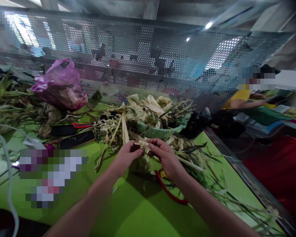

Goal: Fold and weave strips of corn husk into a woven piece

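My left hand and my right hand meet over the middle of the table. Between their fingertips is a small pale bundle of dried husk strips, pinched from both sides. Just behind it stands a green perforated basket heaped with dried corn husks. A long cream husk strip leans to the left of the basket. Below my right wrist, a tool's red curved handle lies on the table, its other end partly hidden under plant scraps.
The green table carries a phone, a red-handled tool, a white cable and a purple plastic bag. Stalks and scraps lie along the right edge. A perforated metal panel rises behind. Another person sits at the right.
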Demonstrator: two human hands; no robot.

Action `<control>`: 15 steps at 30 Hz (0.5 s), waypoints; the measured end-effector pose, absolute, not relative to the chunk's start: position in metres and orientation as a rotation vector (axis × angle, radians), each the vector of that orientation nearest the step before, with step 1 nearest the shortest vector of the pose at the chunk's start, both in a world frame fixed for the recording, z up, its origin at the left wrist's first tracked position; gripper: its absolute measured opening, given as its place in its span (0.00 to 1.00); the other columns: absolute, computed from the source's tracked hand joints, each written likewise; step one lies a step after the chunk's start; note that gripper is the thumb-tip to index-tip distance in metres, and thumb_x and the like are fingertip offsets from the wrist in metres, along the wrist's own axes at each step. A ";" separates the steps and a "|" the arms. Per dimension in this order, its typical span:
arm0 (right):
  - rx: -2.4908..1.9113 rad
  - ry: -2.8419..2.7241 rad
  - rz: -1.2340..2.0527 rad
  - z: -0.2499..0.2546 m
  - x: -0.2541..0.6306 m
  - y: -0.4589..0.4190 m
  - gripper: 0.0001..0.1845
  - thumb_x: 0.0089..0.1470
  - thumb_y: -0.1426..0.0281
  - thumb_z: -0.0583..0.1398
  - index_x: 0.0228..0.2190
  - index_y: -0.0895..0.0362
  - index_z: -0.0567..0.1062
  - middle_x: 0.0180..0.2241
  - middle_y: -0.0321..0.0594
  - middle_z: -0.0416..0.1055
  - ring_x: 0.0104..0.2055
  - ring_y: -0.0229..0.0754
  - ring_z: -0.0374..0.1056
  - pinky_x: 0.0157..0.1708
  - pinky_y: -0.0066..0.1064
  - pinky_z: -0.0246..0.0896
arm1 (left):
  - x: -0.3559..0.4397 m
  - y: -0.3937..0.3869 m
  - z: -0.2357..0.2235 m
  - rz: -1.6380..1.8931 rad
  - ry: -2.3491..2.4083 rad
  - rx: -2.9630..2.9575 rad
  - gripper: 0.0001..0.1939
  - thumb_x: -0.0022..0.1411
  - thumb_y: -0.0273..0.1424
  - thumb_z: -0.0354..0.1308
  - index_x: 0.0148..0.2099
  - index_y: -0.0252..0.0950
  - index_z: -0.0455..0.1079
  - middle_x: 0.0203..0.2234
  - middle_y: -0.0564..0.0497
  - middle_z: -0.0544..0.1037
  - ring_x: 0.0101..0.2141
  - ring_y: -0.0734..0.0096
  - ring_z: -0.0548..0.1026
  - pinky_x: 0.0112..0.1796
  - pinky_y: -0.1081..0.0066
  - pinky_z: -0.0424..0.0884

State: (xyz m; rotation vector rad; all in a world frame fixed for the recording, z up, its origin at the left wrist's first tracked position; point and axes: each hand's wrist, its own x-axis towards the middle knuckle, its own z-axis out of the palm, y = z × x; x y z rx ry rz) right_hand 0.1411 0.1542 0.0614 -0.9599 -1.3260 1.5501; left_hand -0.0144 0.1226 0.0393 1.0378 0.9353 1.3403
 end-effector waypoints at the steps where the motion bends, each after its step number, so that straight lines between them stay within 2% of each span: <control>1: -0.969 -1.351 1.540 0.061 0.141 0.154 0.13 0.44 0.63 0.66 0.32 0.57 0.74 0.30 0.34 0.69 0.29 0.33 0.61 0.31 0.27 0.56 | -0.015 0.122 0.040 1.354 0.929 1.005 0.16 0.48 0.34 0.66 0.40 0.33 0.71 0.34 0.48 0.76 0.35 0.71 0.72 0.40 0.71 0.66; 6: -1.024 -1.457 1.449 0.056 0.141 0.155 0.12 0.43 0.64 0.66 0.25 0.58 0.72 0.23 0.32 0.65 0.27 0.34 0.59 0.30 0.28 0.54 | -0.017 0.120 0.045 1.339 0.969 0.931 0.16 0.49 0.36 0.65 0.38 0.33 0.70 0.31 0.49 0.76 0.31 0.75 0.71 0.36 0.74 0.67; 10: -1.039 -1.476 1.402 0.055 0.141 0.155 0.12 0.43 0.63 0.66 0.26 0.58 0.72 0.23 0.32 0.65 0.26 0.34 0.59 0.29 0.28 0.55 | -0.018 0.119 0.047 1.344 1.004 0.995 0.15 0.52 0.40 0.62 0.36 0.33 0.72 0.28 0.50 0.74 0.29 0.75 0.70 0.33 0.75 0.67; 15: -1.034 -1.452 1.433 0.052 0.137 0.152 0.14 0.41 0.63 0.67 0.30 0.56 0.72 0.24 0.32 0.68 0.26 0.35 0.61 0.29 0.28 0.57 | -0.018 0.122 0.042 1.384 0.989 0.996 0.14 0.51 0.38 0.63 0.35 0.33 0.73 0.29 0.51 0.75 0.30 0.76 0.70 0.34 0.76 0.66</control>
